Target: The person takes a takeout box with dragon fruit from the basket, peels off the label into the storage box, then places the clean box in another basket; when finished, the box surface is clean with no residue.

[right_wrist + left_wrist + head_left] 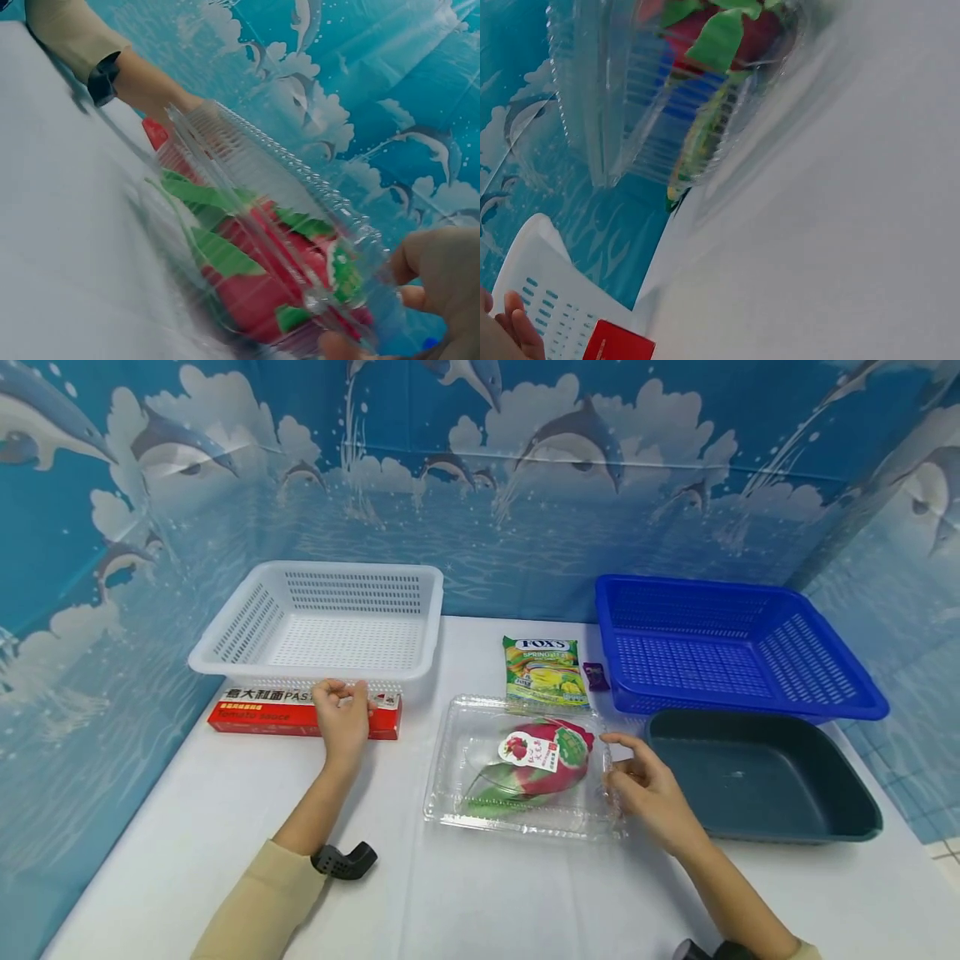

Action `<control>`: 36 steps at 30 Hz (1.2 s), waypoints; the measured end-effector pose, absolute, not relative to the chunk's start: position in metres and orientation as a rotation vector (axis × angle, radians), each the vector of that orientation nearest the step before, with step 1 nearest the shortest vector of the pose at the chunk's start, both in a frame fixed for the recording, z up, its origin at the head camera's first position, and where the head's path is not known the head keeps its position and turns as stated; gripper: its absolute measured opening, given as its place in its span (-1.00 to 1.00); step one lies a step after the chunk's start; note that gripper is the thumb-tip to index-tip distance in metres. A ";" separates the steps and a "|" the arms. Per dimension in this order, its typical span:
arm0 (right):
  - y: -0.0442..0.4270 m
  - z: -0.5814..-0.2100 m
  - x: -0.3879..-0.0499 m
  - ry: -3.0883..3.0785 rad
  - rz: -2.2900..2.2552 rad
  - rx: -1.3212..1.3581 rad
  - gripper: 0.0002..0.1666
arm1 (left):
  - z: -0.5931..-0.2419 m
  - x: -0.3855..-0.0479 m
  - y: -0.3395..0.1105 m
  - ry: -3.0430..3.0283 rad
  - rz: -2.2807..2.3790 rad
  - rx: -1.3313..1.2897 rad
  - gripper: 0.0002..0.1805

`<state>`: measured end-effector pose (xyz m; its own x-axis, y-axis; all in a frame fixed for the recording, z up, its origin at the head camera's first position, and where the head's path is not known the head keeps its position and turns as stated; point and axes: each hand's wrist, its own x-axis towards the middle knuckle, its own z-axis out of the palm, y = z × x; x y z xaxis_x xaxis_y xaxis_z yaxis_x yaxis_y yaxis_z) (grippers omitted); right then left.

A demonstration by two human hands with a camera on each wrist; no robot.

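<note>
A clear plastic clamshell box (pixel 453 777) holds a red and green dragon fruit (pixel 551 772) with a white label. My right hand (pixel 648 789) pinches the box's right edge; in the right wrist view its thumb and fingers (pixel 409 262) are at that edge. My left hand (pixel 345 718) is over a red and white pasta box (pixel 262 714), near the front rim of a white basket (pixel 352 635). Its fingers are loosely bent, with nothing seen between them. In the left wrist view only a few fingertips (pixel 526 334) show, near the red box end.
Behind the clamshell lie a green and yellow Fox's candy bag (pixel 546 672) and a small dark purple packet (pixel 596 677). On the right are a blue basket (pixel 682 647) and a dark green tray (pixel 757 777). A dolphin-print curtain (pixel 480 510) hangs behind the white-covered table (pixel 465 893).
</note>
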<state>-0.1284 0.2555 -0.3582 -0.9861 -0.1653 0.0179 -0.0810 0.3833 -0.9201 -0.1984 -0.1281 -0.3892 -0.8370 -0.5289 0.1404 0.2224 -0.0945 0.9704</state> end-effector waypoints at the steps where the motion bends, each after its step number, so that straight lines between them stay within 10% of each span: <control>1: 0.256 -0.356 -0.129 2.562 -1.641 -0.243 -0.47 | -0.390 -0.196 -0.125 -1.724 -1.997 0.312 -0.76; 12: 0.262 -0.326 -0.130 3.020 -0.954 -0.415 -0.42 | -0.394 -0.162 -0.099 -2.426 -2.053 -0.109 -0.54; 36: 0.203 -0.318 -0.154 2.997 -0.908 -0.506 -0.73 | -0.400 -0.137 -0.094 -2.472 -2.088 -0.538 -0.33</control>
